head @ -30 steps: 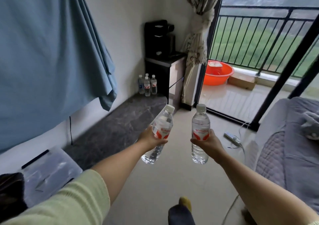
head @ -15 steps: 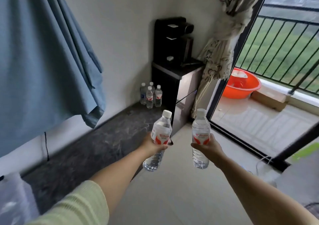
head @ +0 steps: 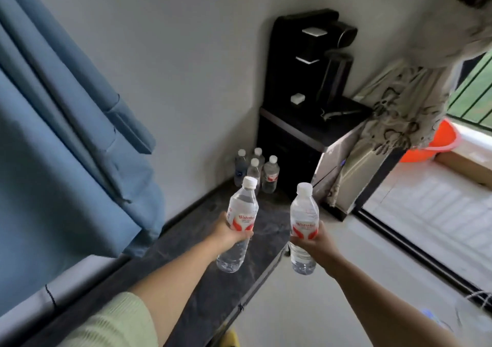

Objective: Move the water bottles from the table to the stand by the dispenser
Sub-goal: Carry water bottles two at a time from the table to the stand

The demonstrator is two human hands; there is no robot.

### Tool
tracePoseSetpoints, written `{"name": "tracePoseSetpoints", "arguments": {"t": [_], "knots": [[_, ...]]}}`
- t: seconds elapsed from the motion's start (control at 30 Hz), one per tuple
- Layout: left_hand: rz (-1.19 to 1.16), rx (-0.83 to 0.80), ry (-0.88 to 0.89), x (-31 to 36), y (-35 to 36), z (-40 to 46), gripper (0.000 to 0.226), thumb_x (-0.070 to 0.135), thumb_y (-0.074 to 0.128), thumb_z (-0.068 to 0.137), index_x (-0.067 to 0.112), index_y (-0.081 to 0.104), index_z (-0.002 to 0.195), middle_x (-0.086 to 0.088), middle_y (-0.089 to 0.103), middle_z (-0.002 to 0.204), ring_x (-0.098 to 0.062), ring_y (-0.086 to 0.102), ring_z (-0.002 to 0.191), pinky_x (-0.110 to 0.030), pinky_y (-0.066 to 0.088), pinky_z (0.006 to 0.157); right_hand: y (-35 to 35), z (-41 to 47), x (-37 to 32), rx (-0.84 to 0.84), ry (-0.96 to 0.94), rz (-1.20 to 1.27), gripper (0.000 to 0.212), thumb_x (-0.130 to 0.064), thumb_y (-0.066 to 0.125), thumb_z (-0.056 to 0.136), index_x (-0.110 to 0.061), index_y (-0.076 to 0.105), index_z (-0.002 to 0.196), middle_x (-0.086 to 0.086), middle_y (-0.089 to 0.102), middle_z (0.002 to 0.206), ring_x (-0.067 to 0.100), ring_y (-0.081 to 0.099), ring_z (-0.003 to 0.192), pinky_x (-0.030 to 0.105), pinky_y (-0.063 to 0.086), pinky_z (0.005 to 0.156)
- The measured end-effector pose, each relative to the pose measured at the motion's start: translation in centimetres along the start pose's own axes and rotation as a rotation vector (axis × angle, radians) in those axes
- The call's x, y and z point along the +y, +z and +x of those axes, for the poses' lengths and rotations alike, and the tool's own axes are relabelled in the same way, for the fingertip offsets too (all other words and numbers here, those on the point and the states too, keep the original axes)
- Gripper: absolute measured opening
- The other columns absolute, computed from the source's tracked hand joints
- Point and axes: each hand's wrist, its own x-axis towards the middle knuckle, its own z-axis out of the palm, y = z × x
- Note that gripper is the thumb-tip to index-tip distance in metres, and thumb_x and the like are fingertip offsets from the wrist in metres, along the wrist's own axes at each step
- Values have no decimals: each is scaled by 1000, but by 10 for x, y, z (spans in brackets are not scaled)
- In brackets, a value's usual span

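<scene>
My left hand grips a clear water bottle with a white cap and a red-and-white label, tilted slightly right. My right hand holds a second, upright bottle of the same kind. Both are held out in front of me above the near end of a low dark marble-look stand that runs along the wall. At the stand's far end several bottles stand together in a cluster, right beside the black water dispenser.
A blue cloth hangs on the wall at left, over the stand's left side. A patterned tied curtain hangs right of the dispenser. Beyond a floor track lie the balcony and an orange basin. Pale floor spreads on the right.
The view has closed in on the corner: the dispenser and the cluster of bottles appear larger and nearer. Both hands still hold their bottles out in front, over the stand now.
</scene>
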Motion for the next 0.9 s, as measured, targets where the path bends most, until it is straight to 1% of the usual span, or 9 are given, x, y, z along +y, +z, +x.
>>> {"name": "tracePoseSetpoints", "arguments": {"t": [0.2, 0.33, 0.47, 0.57, 0.63, 0.7, 0.73, 0.8, 0.9], "knots": [[10, -9, -96, 7, -17, 82, 64, 33, 84, 67, 20, 48, 118, -1, 63, 112, -23, 60, 105, -44, 48, 97, 37, 82, -12, 45, 100, 33, 49, -5, 79, 72, -10, 52, 113, 14, 67, 101, 29, 65, 93, 44, 55, 85], [-11, -8, -152, -8, -14, 135, 59, 35, 84, 65, 25, 50, 113, 3, 66, 106, -19, 62, 99, -41, 50, 94, 58, 139, -1, 47, 143, 37, 56, -4, 79, 71, -12, 50, 118, 12, 65, 102, 29, 64, 95, 47, 55, 86], [-63, 21, -195, -24, -4, 193, 55, 32, 85, 65, 28, 51, 108, 8, 67, 100, -12, 63, 91, -33, 52, 84, 79, 198, 19, 74, 206, 39, 57, -9, 81, 69, -16, 50, 117, 9, 66, 103, 27, 65, 94, 46, 55, 84], [-143, 86, -205, -30, 8, 242, 51, 26, 86, 65, 30, 52, 102, 8, 66, 99, -8, 62, 88, -23, 47, 73, 94, 251, 33, 93, 226, 3, 59, -17, 84, 66, -22, 51, 114, 3, 66, 103, 23, 65, 92, 44, 54, 84], [-185, 168, -198, -37, 22, 282, 45, 17, 87, 64, 28, 54, 92, 5, 67, 93, -3, 62, 79, -16, 45, 61, 109, 289, 48, 106, 243, -5, 59, -23, 85, 65, -28, 49, 112, -1, 67, 100, 19, 65, 87, 36, 53, 77], [-223, 233, -175, -40, 32, 315, 44, 8, 86, 64, 24, 55, 91, -1, 68, 91, -5, 63, 73, -10, 45, 54, 123, 317, 57, 126, 253, 4, 60, -30, 83, 66, -36, 45, 111, -6, 66, 97, 17, 63, 82, 27, 46, 65], [-236, 259, -162, -40, 37, 329, 44, 5, 85, 64, 19, 56, 94, -4, 68, 93, -10, 63, 75, -8, 45, 54, 130, 328, 60, 134, 256, 11, 61, -32, 82, 67, -40, 43, 112, -9, 64, 97, 17, 62, 82, 25, 44, 63], [-248, 302, -136, -44, 48, 357, 49, 3, 85, 63, 16, 57, 101, -4, 66, 98, -15, 63, 83, -6, 44, 59, 143, 349, 73, 158, 264, 30, 63, -32, 82, 68, -43, 40, 113, -11, 62, 99, 16, 60, 86, 26, 42, 67], [-305, 329, -122, -50, 54, 382, 56, 8, 85, 65, 28, 53, 107, 9, 64, 98, -7, 60, 85, -8, 42, 65, 159, 362, 85, 208, 283, 66, 63, -29, 82, 69, -47, 38, 111, -11, 61, 97, 15, 59, 88, 28, 42, 74]]}}
